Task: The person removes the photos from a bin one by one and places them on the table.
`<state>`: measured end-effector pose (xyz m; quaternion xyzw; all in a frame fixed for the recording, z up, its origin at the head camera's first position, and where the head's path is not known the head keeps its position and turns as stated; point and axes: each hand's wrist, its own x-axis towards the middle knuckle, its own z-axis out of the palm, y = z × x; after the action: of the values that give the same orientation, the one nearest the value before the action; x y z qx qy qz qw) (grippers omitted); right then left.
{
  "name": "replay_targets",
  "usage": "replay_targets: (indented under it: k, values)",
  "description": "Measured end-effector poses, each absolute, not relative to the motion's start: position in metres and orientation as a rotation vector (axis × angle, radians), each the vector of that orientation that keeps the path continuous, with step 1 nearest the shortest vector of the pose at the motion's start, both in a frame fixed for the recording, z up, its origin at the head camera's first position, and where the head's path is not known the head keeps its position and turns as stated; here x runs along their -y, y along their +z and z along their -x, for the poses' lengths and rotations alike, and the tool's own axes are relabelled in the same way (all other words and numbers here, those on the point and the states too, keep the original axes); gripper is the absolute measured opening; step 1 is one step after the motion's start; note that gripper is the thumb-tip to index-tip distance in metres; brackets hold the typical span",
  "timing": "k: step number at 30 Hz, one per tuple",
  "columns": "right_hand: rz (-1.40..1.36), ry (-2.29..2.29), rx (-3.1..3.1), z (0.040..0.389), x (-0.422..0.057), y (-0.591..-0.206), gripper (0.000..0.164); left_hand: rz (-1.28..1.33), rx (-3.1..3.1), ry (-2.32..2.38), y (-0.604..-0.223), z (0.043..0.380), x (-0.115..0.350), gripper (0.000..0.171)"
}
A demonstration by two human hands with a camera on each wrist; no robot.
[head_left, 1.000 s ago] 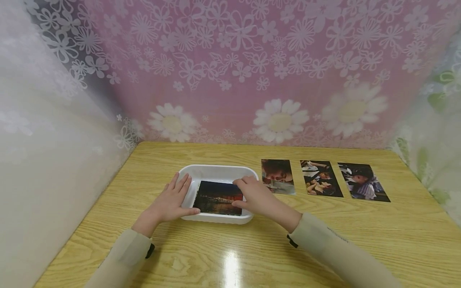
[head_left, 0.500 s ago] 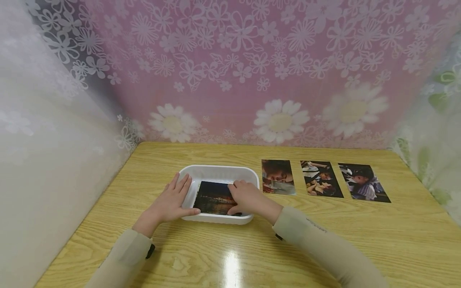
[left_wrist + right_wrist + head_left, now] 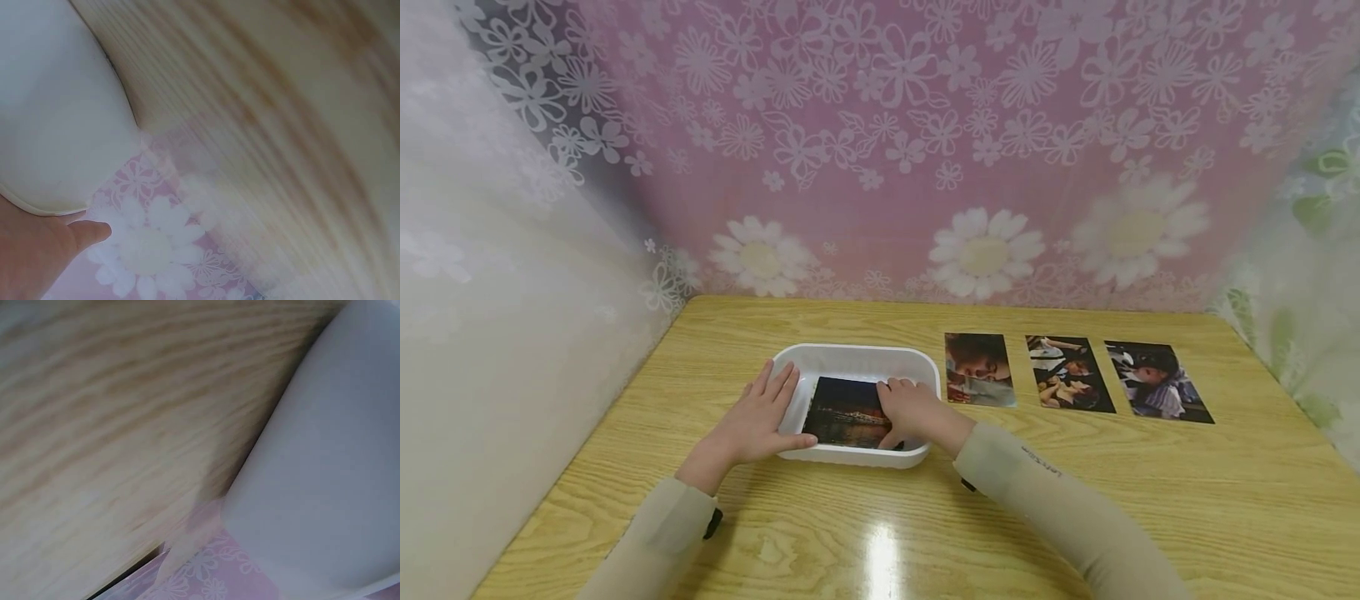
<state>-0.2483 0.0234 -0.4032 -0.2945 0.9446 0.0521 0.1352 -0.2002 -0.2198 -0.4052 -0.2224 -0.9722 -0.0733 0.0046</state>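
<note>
My left hand rests on the left end of a white plastic tray, fingers spread along the rim and thumb over its front corner. In the left wrist view, part of this hand shows below the tray's pale outer wall. A dark night-scene photo lies inside the tray. My right hand reaches over the tray's right end and grips the photo's right part, fingers towards the back, thumb towards the front. The palm hides that end of the photo.
Three photos stand in a row to the tray's right: a close-up face photo, a photo of several figures, and a photo of a capped figure. Wood-grain table lies beneath; a pink floral curtain hangs behind.
My right hand has moved left and further over the photo, covering more of its right end. My left hand, the tray and the three photos on the table have stayed put.
</note>
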Motion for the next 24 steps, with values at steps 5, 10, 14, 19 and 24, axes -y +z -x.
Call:
replay_targets:
  k: [5,10,14,19,24]
  values:
    - [0.816,0.122,-2.759,0.2508,-0.0227,-0.4022,0.098,0.696,3.046,-0.23,-0.405,0.2003,0.2199,0.1]
    - [0.799,0.108,-2.781,0.2507,-0.022,-0.4032,0.101,0.696,3.046,-0.222,-0.4059,0.2006,0.2201,0.101]
    - [0.825,0.103,-2.816,0.2509,-0.022,-0.4058,0.106,0.687,3.049,-0.234,-0.406,0.2006,0.2204,0.102]
    - [0.898,0.027,-2.931,0.2535,-0.0236,-0.4109,0.091,0.691,3.058,-0.249,-0.4049,0.2001,0.2198,0.101]
    - [0.945,-0.025,-3.014,0.2534,-0.0248,-0.4098,0.093,0.694,3.056,-0.235,-0.4047,0.2004,0.2193,0.1]
